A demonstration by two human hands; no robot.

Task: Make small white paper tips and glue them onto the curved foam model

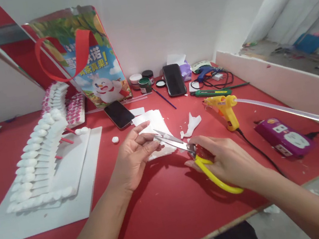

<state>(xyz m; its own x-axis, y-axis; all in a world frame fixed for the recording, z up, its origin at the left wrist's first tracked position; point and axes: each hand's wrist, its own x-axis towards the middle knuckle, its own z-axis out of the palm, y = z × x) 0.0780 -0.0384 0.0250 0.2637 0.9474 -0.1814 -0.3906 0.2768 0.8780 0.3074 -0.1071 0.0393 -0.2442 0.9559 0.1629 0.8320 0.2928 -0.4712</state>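
My right hand (219, 158) is closed round the yellow handles of a pair of scissors (210, 174), whose blades point left and stand slightly apart. The fingertips of my left hand (136, 152) are pinched on a small white piece (158, 141) by the blade tips; the piece is partly hidden by fingers and blades. White paper sheets (152, 121) lie on the red table behind the blades. A torn white scrap (192, 124) rests to their right, and a small white lump (115, 139) sits left of my left hand.
On the left, a curved row of white cotton swabs (34, 148) stands on white board (89, 164). Behind are a bag (101, 64), two phones (174, 79) and paint jars (145, 85). A yellow glue gun (227, 110) and purple power strip (285, 137) lie right.
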